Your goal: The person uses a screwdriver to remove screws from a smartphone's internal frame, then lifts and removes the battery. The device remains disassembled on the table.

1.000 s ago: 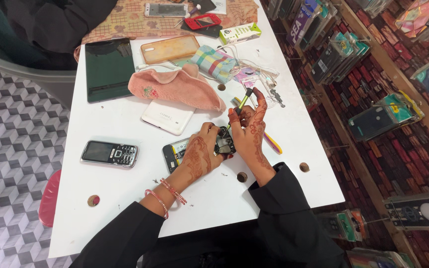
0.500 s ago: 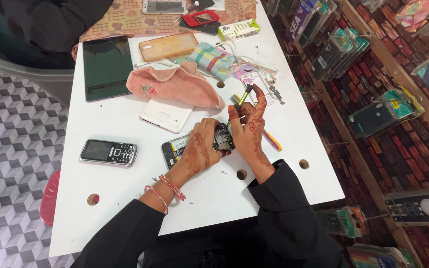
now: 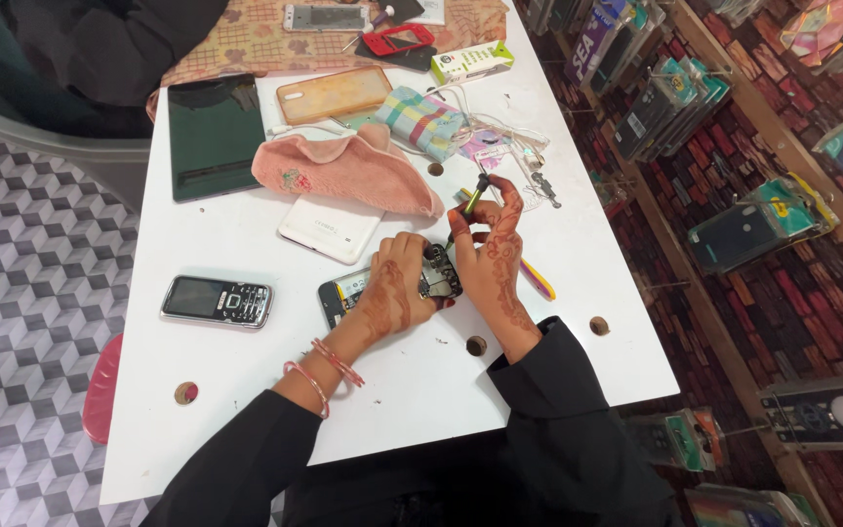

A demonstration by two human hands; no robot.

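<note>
An opened mobile phone [image 3: 343,291] with its insides bare lies on the white table [image 3: 246,390]. My left hand [image 3: 394,291] presses down on it and holds it steady. My right hand [image 3: 490,252] grips a small screwdriver [image 3: 471,197] with a yellow-green shaft, its tip pointing down into the phone's upper end. Both hands carry dark henna patterns, and thin bangles [image 3: 324,369] sit on my left wrist.
A keypad phone [image 3: 218,301] lies to the left. Behind the hands are a white phone [image 3: 324,227], a pink cloth [image 3: 343,168], a dark tablet [image 3: 215,135], an orange phone case [image 3: 334,95], a checked pouch [image 3: 423,119] and a red phone [image 3: 397,39]. Racks of phone covers [image 3: 734,234] fill the right.
The hands stay on the opened phone with only slight shifts of the screwdriver. The view has drifted a little.
</note>
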